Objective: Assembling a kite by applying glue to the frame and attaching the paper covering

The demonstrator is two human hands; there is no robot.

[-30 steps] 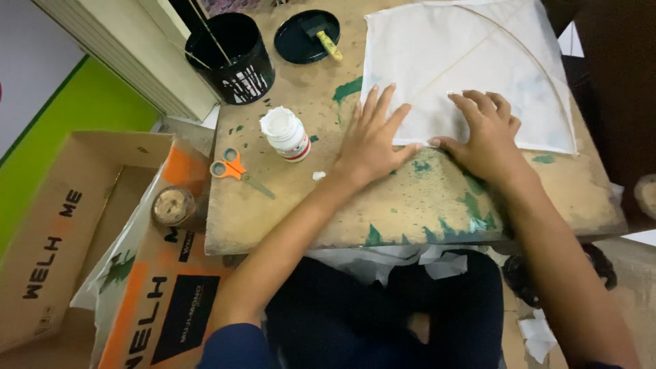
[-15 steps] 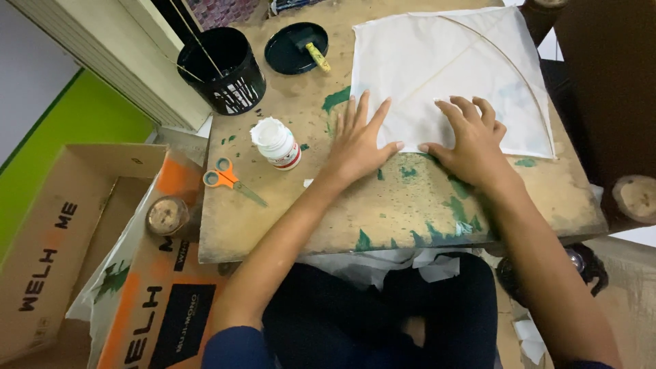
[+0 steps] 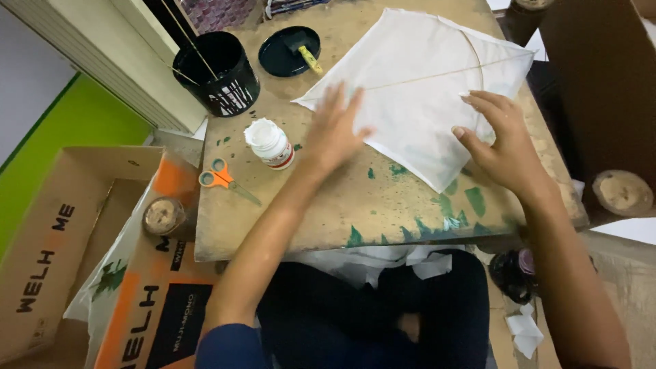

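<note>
Paper (image 3: 417, 89), a white sheet with thin sticks across it, lies flat on the surface (image 3: 328, 212). Left hand (image 3: 335, 133) and right hand (image 3: 502, 147) press it down with fingers spread, gripping nothing, apparently to keep it flat. Nearby: glue bottle (image 3: 270, 143), scissors (image 3: 222, 179), black pot (image 3: 219, 65).

left hand (image 3: 335, 133), right hand (image 3: 502, 147) flat, open
</note>
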